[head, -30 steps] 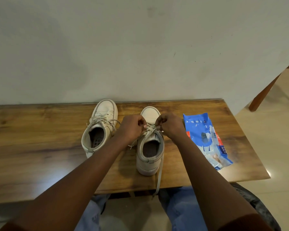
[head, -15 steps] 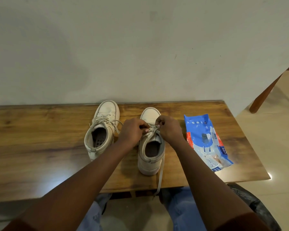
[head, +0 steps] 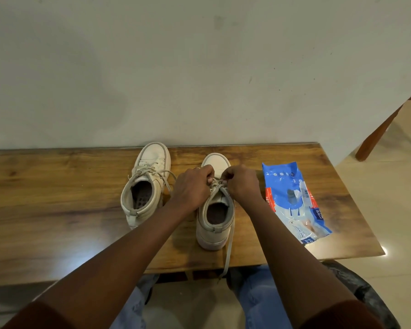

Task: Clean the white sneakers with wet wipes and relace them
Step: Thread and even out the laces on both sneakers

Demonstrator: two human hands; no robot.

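Both hands meet over the front of one white sneaker [head: 215,225] standing on the worktop [head: 57,200]. The left hand [head: 192,186] and the right hand [head: 241,184] have their fingers curled, each pinching the lace [head: 217,186] just above the shoe's opening. A loose lace end [head: 228,252] trails off the worktop's near edge below the right hand. The second sneaker [head: 144,186] stands just left of the left hand. The pack of wet wipes [head: 292,198] lies near the right hand, on its outer side.

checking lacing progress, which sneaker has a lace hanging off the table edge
The sneaker beside the blue wipes pack: one lace trails past the table's front edge. The other sneaker's laces end short of it.
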